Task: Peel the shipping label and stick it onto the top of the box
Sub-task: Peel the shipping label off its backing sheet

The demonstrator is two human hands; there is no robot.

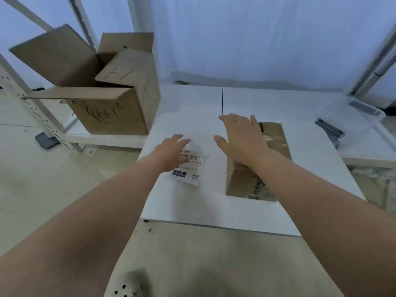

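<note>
A white shipping label [191,168] with a barcode and a dark "010" patch lies on the white table [214,202], left of centre. My left hand [171,152] rests flat on the label's upper left part, fingers spread. A small brown cardboard box [276,142], taped shut, stands to the right of the label. My right hand [242,138] lies palm down on the box's top left part, fingers apart, covering much of the lid. Neither hand grips anything.
A large open cardboard box [111,108] marked with handwriting stands on a low shelf at the left. A clear plastic container [351,112] and a dark tool [330,129] lie at the right. The table's near edge runs below the box.
</note>
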